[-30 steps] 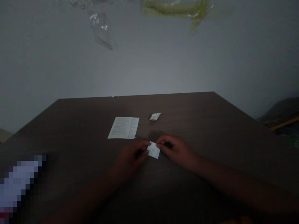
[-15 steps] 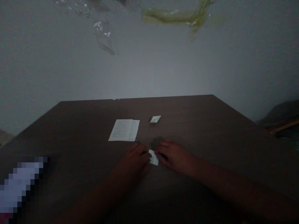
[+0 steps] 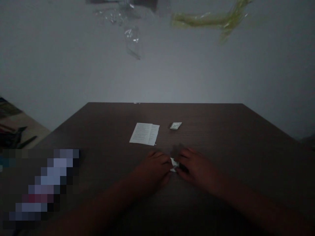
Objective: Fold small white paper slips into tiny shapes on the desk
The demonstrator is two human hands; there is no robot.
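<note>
Between my hands, low over the dark brown table (image 3: 115,164), is a small piece of white paper (image 3: 174,164), partly covered by my fingers. My left hand (image 3: 156,167) is closed on its left edge, fingers curled. From the other side my right hand (image 3: 194,167) grips it with thumb and fingers bent round its right edge. Beyond them lie printed paper sheets (image 3: 144,133), one overlapping the other. To their right sits a small folded paper (image 3: 176,126), shaped like a diamond. Dim light hides the finger detail.
A pixelated, blurred-out object (image 3: 49,183) lies at the table's left. Behind the table rises a grey wall (image 3: 157,75) with clear tape (image 3: 133,41) and yellow tape (image 3: 204,20) on it. Dark items (image 3: 14,136) are beyond the left edge.
The view has turned left, so everything sits further right. My hands have come closer together over the small paper, and less of it shows now.
</note>
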